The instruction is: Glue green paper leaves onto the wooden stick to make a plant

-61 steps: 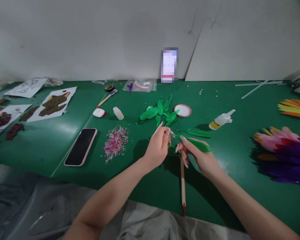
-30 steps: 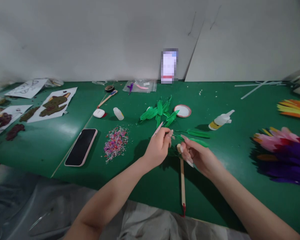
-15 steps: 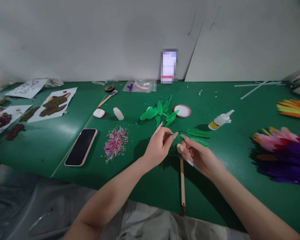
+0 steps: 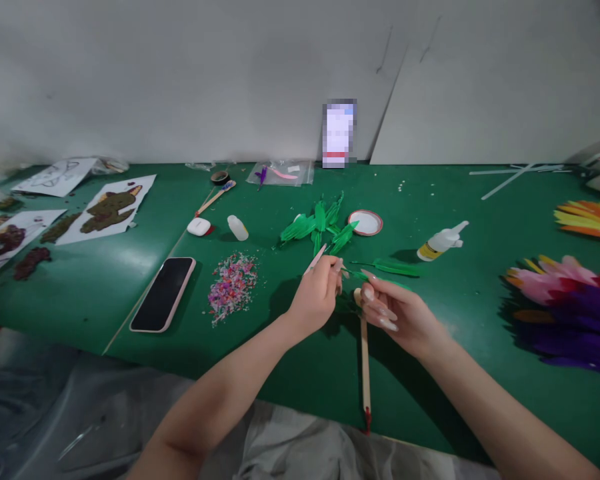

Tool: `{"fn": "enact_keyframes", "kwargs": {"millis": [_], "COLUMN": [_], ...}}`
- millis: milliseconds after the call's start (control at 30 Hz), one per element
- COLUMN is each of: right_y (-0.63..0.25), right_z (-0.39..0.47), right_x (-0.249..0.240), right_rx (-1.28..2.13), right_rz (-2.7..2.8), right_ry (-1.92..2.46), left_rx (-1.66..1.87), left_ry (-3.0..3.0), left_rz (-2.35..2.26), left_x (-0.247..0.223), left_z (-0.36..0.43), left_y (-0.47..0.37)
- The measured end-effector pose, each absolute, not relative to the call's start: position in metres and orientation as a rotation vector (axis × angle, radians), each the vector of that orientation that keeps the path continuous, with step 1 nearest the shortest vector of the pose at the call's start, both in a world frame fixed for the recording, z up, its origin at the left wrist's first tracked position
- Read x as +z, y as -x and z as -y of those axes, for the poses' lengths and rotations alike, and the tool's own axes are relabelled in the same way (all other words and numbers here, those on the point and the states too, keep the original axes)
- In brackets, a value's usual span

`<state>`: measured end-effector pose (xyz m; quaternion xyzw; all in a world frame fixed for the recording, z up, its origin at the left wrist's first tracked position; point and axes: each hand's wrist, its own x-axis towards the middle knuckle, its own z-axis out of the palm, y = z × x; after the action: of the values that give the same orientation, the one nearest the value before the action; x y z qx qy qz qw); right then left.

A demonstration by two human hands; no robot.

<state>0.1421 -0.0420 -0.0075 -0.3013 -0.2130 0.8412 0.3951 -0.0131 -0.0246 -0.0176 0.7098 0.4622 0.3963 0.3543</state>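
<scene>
A small green feather [image 4: 355, 274] stretches between my two hands, above the table. My left hand [image 4: 314, 293] is closed in a pinch at its left end. A slim pink pointed tool [image 4: 316, 259], perhaps tweezers, sticks up from behind that hand. My right hand [image 4: 400, 310] pinches the feather's other end between thumb and forefinger, its other fingers curled. Under the hands lies a wooden stick [image 4: 365, 367] with a rounded top and a red cord. Another green feather [image 4: 393, 267] rests just beyond the right hand. Green feathers joined in a spread cluster [image 4: 320, 223] lie farther back.
A white glue bottle [image 4: 437, 241] stands right of the hands, with purple, red and pink feathers [image 4: 570, 307] farther right. A red-rimmed lid [image 4: 366, 223] lies behind. Pink bits [image 4: 233, 287] and a phone [image 4: 164, 293] lie left. A lit phone [image 4: 339, 133] leans against the wall.
My left fingers have drawn back slightly to the left and curled more, showing more of the feather's thin end. My right hand stays nearly in place.
</scene>
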Motion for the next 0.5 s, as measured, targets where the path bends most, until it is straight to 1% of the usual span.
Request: {"fn": "enact_keyframes", "kwargs": {"millis": [500], "right_y": [-0.1425], "right_z": [0.0427], "right_x": [-0.0095], "right_rx": [2.087], "right_rz": [0.623], "right_ry": [0.783], "left_rx": [1.029], "left_ry": [-1.833], "left_rz": [-1.178], "left_x": [-0.018], "left_z": [0.0235], "left_y": [0.0143]}}
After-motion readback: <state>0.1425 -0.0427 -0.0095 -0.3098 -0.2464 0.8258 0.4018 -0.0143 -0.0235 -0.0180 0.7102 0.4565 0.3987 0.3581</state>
